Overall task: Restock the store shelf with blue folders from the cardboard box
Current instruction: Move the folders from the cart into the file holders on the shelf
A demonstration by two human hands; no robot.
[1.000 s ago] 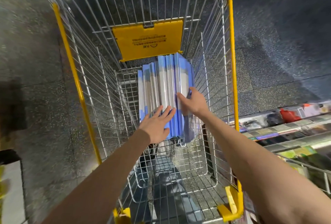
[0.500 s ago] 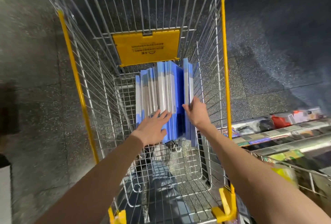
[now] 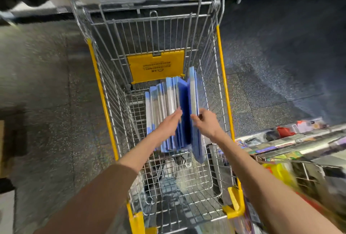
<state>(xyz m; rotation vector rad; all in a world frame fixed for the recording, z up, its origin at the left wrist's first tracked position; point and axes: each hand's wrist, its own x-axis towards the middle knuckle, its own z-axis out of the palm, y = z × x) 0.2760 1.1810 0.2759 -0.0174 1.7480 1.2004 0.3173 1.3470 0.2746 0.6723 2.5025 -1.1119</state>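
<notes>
The wire shopping cart (image 3: 149, 33) fills most of my view, its yellow side rails running away from me and its near end cut off at the bottom edge. Speckled dark floor (image 3: 56, 102) lies open on both sides of it. A store shelf (image 3: 299, 144) crowds in at my lower right, its goods too blurred to name. On the cart's far wall hangs a yellow plate (image 3: 156, 66) with dark print that reads upside down from here and is too small to make out. The blue folders (image 3: 161, 102) stand on edge in the far half of the basket, close under that plate, with bare wire floor on my side of them. My left hand (image 3: 168, 123) lies flat with straight fingers against the pack. My right hand (image 3: 207, 123) grips the outermost folder (image 3: 192, 87) by its near edge, a gap open between it and the rest; its lower corner is smeared by blur.
</notes>
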